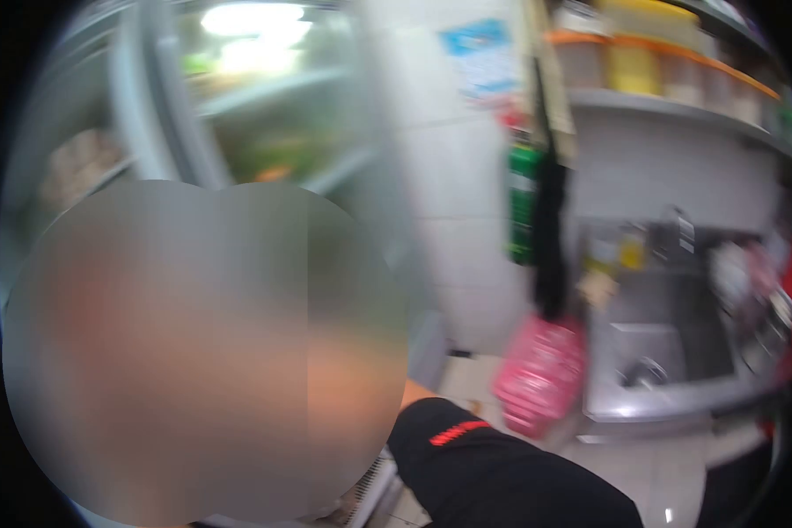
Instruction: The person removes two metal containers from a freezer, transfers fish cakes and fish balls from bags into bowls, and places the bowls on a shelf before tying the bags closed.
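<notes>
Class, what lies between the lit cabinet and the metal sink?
In the head view, a pink bag-like bundle shows between the lit cabinet and the sink, with a black item and a green item hanging above it.

Glossy metal, matt cloth
The sink (647, 348) is smooth, shiny metal; left of it, the pink bundle (541, 374) looks like glossy plastic, and nearer the camera, the black sleeve (502, 462) is matt cloth.
</notes>
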